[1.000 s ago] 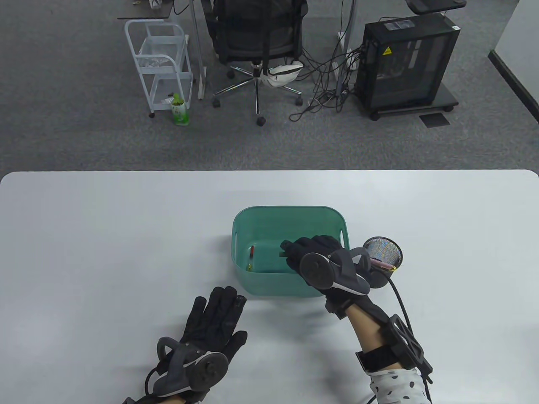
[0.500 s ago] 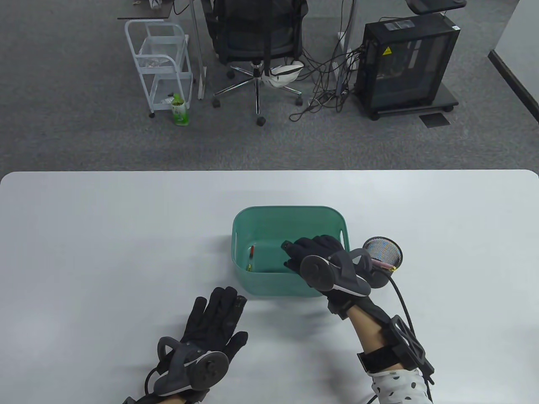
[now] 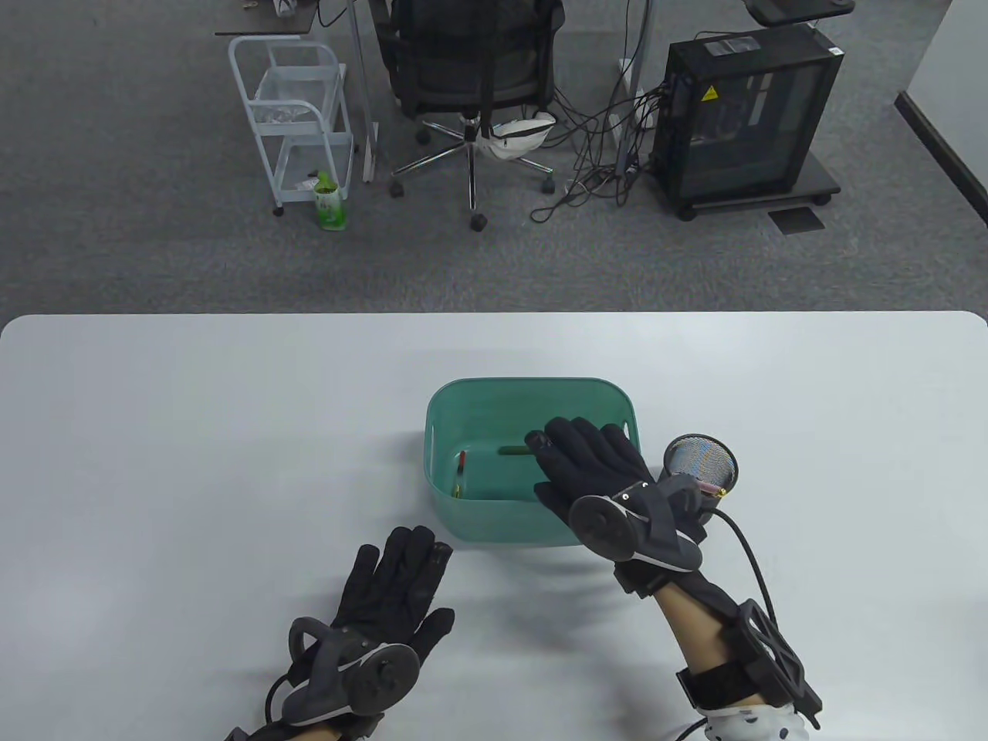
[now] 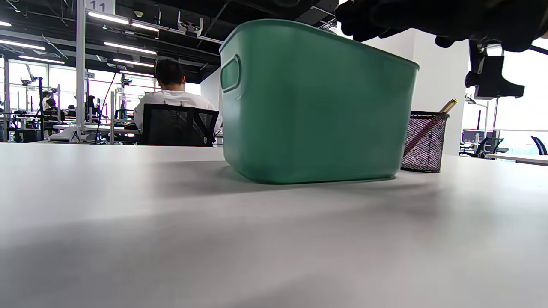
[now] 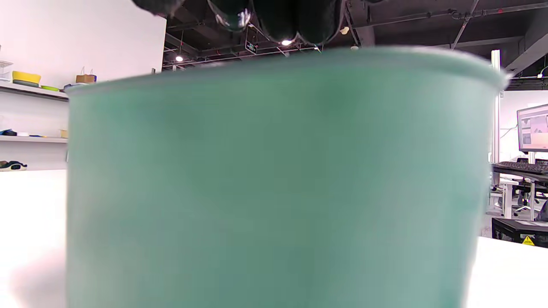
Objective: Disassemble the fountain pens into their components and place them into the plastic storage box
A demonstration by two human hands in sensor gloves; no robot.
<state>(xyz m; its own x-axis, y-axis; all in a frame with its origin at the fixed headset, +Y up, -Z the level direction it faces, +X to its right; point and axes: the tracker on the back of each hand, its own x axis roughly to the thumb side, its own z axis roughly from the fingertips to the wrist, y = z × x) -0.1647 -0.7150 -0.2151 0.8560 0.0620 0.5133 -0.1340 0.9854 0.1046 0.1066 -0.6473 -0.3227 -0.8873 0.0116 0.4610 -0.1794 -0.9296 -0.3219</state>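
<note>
At the bottom left of the table view the left hand [image 3: 394, 590] lies flat on the table [image 3: 193, 463], fingers straight, holding nothing, as it was a second ago. Right of centre, the right hand [image 3: 590, 463] has opened over the green box [image 3: 463, 386]: its fingers, curled round a dark piece a moment ago, are now spread and empty. That dark pen part [image 3: 511, 450] now lies inside the box, near a red part [image 3: 461, 463] at the left wall. One more component looks delivered. Further right, the mesh cup [image 3: 702, 463] holds another pen [image 3: 706, 486].
</note>
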